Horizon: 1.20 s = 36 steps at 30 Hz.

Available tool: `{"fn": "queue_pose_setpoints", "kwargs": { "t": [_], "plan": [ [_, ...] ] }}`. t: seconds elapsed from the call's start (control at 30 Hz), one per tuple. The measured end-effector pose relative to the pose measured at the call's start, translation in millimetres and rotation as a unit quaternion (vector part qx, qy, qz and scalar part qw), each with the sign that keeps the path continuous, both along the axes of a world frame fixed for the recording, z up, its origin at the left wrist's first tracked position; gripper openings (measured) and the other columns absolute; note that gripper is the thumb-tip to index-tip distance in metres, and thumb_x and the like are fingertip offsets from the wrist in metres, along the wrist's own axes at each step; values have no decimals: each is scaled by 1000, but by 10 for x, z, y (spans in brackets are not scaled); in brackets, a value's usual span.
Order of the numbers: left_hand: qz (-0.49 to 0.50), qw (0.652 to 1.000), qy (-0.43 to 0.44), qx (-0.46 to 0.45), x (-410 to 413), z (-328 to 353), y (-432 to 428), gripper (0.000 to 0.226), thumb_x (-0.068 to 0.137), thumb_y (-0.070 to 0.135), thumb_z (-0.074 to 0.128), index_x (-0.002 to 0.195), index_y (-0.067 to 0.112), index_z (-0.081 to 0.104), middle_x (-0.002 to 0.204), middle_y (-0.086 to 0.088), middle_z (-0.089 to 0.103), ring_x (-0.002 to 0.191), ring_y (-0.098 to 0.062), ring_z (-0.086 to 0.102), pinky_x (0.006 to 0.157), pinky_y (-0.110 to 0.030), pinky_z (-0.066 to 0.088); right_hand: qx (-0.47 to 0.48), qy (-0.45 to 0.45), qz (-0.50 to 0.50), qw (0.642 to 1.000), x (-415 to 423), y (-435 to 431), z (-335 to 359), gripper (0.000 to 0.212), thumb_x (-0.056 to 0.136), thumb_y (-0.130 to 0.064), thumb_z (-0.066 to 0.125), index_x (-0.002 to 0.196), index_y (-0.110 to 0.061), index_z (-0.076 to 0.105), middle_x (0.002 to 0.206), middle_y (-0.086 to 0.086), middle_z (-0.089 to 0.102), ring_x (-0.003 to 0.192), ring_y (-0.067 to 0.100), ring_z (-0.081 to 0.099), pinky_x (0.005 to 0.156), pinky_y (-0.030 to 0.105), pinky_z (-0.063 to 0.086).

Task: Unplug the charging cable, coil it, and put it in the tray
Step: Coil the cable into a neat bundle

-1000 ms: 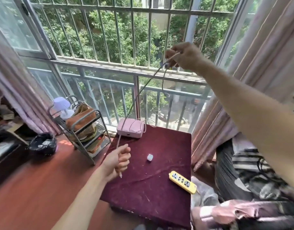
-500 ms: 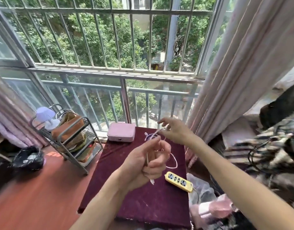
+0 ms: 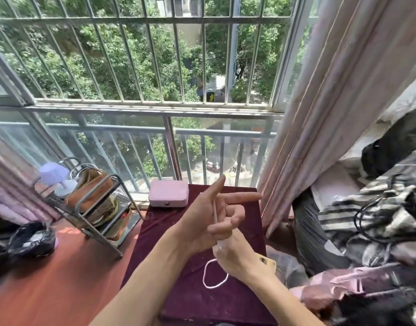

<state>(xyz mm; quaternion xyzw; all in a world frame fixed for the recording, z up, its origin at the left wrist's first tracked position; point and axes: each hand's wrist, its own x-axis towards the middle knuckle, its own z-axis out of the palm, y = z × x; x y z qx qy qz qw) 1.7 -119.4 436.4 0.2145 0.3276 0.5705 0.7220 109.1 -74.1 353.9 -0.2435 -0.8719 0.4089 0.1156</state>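
From the head camera, the maroon velvet-covered table [image 3: 178,290] stands against a barred window. At its far edge sits a rounded pink case [image 3: 168,193]; left of the table stands a metal wire rack [image 3: 94,208]. A yellow power strip [image 3: 268,262] is mostly hidden behind the right hand [image 3: 240,257], which grips the thin white charging cable [image 3: 215,214]. Above the table, the left hand [image 3: 209,220] pinches the cable upright, thumb and forefinger extended. A loop dangles below.
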Motion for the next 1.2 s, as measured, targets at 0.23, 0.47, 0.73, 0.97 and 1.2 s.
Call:
{"fn": "queue_pose_setpoints", "kwargs": {
  "t": [0.23,0.47,0.73,0.97,1.2],
  "plan": [
    [-34,997,-70,22,-104,-19,-180,58,94,25,57,143,-6,50,64,-2,57,42,-6,50,33,-15,39,-74,84,-119,986,-17,156,26,26,94,-2,56,86,-24,67,81,-9,78,90,14,77,86,43,60],
    [-30,999,-20,-13,-116,-84,-205,45,98,32,54,129,3,65,52,8,42,33,-1,26,33,-17,12,189,29,-45,980,-92,301,93,19,78,5,69,92,-1,81,92,14,81,92,22,74,84,18,56],
    [82,992,88,-35,-276,-199,-134,37,101,16,50,131,-5,59,67,0,50,43,-4,38,31,-14,26,62,-82,1,995,-144,13,-77,14,104,-30,37,104,-36,49,93,-13,61,94,27,68,80,41,51],
    [156,981,94,-67,-454,-274,-109,32,104,13,47,131,0,60,88,-9,72,74,-17,71,60,-28,59,91,-124,48,987,124,-170,-255,47,108,-34,37,153,-40,25,82,-13,52,73,19,49,73,39,39],
    [164,983,81,11,-526,-47,-233,38,98,12,53,135,2,59,97,-11,70,93,-28,70,93,-60,54,-41,66,-56,995,323,-188,-288,24,108,-33,52,127,-45,61,79,-14,67,68,6,62,64,19,47]
  ]
}}
